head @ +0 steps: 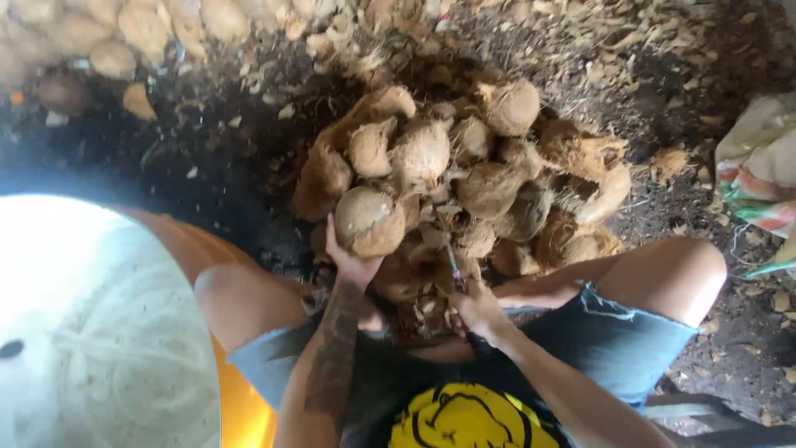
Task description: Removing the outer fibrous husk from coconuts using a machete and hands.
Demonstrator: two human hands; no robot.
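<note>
I sit with my knees apart over a pile of husked brown coconuts [489,187] on dark ground. My left hand [350,264] reaches forward and holds one round coconut [369,220] at the near left of the pile, fingers cupped under it. My right hand [479,311] is closed on the handle of a thin blade tool [454,267] that points up toward the pile. Fibrous husk scraps [423,311] lie between my knees.
More coconuts [108,37] are heaped at the far left, with husk litter [630,41] across the far ground. A cloth sack [759,166] lies at the right. An orange container [240,406] stands by my left leg. A pale cap brim [99,332] blocks the lower left.
</note>
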